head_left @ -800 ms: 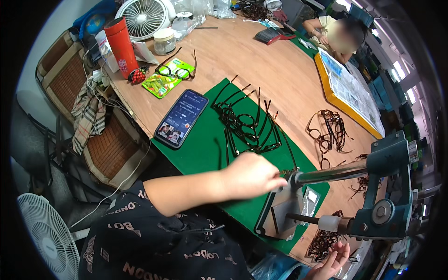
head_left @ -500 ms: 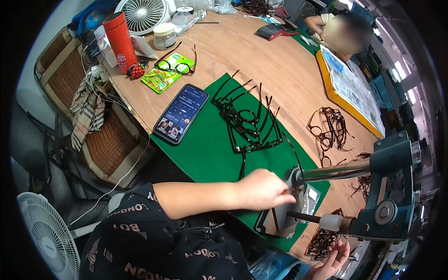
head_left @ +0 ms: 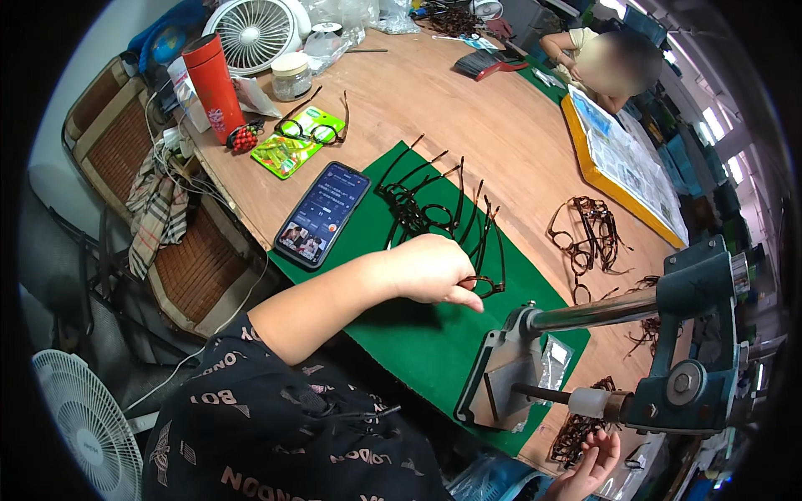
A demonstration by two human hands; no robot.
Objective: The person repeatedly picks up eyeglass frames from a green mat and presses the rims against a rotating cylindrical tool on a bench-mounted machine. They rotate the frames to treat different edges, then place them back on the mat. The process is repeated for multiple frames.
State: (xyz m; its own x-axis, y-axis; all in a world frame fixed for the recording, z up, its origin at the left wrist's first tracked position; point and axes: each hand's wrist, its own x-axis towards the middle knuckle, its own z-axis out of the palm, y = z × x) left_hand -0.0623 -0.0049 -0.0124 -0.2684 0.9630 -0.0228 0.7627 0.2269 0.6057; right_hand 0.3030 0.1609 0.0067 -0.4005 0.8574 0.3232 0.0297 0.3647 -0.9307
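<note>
My left hand (head_left: 436, 271) is closed on a dark tortoiseshell eyeglass frame (head_left: 491, 289). One round rim pokes out past its fingers, while the hand hides the rest. Just beyond the hand, several similar eyeglass frames (head_left: 416, 210) lie in a tangled row on the green mat (head_left: 393, 321), temples pointing away. At the lower right, my right hand (head_left: 591, 466) is half curled with fingers apart, holding nothing, below the head of a blue-green hand press (head_left: 681, 334). The press's metal base plate (head_left: 511, 386) stands on the mat, with nothing of mine touching it.
Left of the frames lies a phone (head_left: 323, 215). More eyeglass frames (head_left: 595, 234) and a heap of frames (head_left: 576, 434) sit on the right. A red bottle (head_left: 215, 92), a jar (head_left: 292, 77) and a brush (head_left: 484, 65) stand farther back. A person (head_left: 576, 50) sits across the table.
My left hand has moved from the press base leftward and away from me, to the near end of the row of eyeglass frames. My right hand has barely moved.
</note>
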